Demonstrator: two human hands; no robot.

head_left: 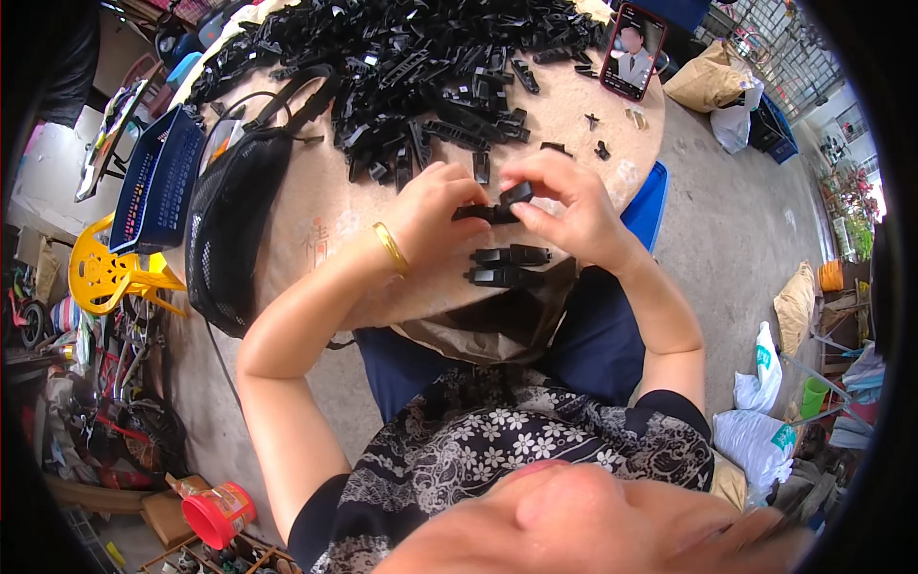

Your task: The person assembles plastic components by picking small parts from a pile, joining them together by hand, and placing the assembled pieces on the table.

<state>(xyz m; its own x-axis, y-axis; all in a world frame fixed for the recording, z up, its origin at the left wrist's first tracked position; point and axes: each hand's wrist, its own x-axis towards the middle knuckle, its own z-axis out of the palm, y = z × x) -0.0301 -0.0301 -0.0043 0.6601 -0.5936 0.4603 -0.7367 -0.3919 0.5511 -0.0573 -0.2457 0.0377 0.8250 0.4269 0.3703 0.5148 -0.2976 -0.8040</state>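
Note:
Both my hands meet over the near part of a round cloth-covered table (354, 287). My left hand (445, 206), with a gold bangle at the wrist, is closed on a long black plastic part (492, 212). Thumb and fingers of my right hand (572, 209) pinch a small black plastic block (516, 193) at the right end of that part; whether the two are joined I cannot tell. Just below my hands two black plastic pieces (512, 256) lie side by side on the cloth. Beyond my hands spreads a big heap of black plastic parts (411, 77).
A phone (633, 53) stands at the table's far right, near a few small loose bits (601, 149). At the left edge are a black mesh bag (239, 210) and a blue basket (158, 182) above a yellow chair (100, 273). A blue stool (650, 206) shows at right.

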